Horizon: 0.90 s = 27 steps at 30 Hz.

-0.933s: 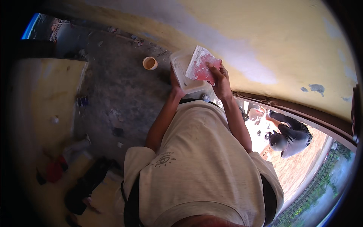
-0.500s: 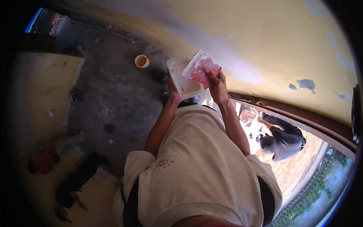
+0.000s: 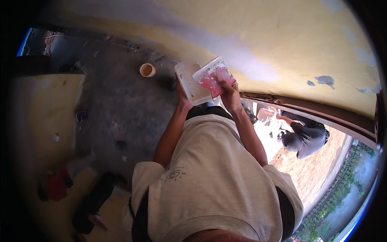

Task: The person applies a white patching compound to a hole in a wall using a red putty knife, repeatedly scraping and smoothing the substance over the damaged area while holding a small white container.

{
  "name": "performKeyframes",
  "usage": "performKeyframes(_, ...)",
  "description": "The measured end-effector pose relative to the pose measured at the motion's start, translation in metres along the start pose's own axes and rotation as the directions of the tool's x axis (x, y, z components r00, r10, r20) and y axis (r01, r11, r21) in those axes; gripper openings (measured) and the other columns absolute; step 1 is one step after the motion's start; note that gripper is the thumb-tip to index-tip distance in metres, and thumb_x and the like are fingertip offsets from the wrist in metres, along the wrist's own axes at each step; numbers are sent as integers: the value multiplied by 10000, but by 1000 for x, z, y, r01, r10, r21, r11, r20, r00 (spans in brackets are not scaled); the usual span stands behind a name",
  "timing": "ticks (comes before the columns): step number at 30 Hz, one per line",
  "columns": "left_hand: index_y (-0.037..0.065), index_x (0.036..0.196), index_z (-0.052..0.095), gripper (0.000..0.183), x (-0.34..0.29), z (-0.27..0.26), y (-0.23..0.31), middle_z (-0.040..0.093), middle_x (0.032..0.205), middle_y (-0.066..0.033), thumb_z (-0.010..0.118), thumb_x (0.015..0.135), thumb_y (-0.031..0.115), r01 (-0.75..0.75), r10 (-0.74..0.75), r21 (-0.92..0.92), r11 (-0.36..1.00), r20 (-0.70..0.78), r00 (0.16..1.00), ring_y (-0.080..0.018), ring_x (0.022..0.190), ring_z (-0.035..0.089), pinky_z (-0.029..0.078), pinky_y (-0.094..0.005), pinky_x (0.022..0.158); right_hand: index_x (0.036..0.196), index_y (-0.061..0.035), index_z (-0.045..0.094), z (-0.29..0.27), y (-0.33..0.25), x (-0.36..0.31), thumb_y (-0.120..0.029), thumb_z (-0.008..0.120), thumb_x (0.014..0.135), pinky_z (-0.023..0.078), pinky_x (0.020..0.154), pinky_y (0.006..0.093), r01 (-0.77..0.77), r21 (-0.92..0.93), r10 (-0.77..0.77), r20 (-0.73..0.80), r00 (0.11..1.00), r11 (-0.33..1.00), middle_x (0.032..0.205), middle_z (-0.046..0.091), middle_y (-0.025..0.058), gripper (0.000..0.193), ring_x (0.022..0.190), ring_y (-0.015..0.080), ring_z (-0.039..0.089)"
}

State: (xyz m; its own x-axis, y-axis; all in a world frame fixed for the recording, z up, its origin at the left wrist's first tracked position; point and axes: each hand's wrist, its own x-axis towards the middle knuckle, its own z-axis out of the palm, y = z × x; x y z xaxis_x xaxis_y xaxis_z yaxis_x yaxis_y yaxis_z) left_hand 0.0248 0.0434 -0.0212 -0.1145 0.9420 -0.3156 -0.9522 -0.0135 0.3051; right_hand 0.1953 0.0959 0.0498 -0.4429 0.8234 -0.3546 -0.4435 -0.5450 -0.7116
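Observation:
My left hand [image 3: 182,97] grips the near left edge of a shallow whitish plastic tray [image 3: 186,75], with its fingers partly hidden underneath. In my right hand [image 3: 229,92] is a red putty spreader [image 3: 209,82], its flat face smeared with white paste and its far edge pale. The thumb lies on top of the spreader. The spreader is over the right side of the tray and hides part of it; whether the two touch I cannot tell. A little pale residue shows inside the tray.
A yellow wall [image 3: 290,48] with pale smears and grey patches rises ahead and right. A pale bucket [image 3: 147,70] stands on the dark floor [image 3: 121,101]. Beyond a doorway at right, another person [image 3: 308,137] bends low. Dark and red items [image 3: 58,184] hang at lower left.
The spreader has turned slightly and come a little lower over the tray, still in my right hand. My left hand keeps the tray. The whole view has shifted slightly.

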Motion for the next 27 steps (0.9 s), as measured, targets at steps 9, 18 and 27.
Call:
performKeyframes(9, 105, 1392, 514, 623, -15, 3, -5, 583, 1340, -78, 357, 1026, 584, -24, 24, 30, 999, -1, 1000, -261, 1243, 551, 448, -423, 1057, 1264, 25, 567, -6, 12, -11, -101, 549, 993, 512, 950, 338, 25, 55, -24, -22, 999, 998, 1184, 662, 100, 299, 1072, 191, 649)
performKeyframes(18, 121, 1425, 480, 660, -27, -2, -37, 571, 1361, -68, 366, 1008, 619, -34, 33, -52, 998, -21, 999, -263, 1264, 544, 445, -435, 1066, 1179, -43, 604, -52, 8, -12, -216, 546, 1003, 452, 774, 320, -47, 31, 45, 57, 997, 998, 1063, 646, 45, 254, 940, 130, 599)
performKeyframes(27, 136, 1460, 449, 705, -31, 8, -97, 546, 1405, -75, 379, 984, 651, -136, 134, -23, 990, -79, 988, -282, 1263, 551, 445, -480, 1063, 1189, -53, 616, -117, -39, -30, -174, 570, 992, 494, 696, 285, -92, 5, 92, -21, 996, 996, 1066, 664, 44, 235, 872, 141, 638)
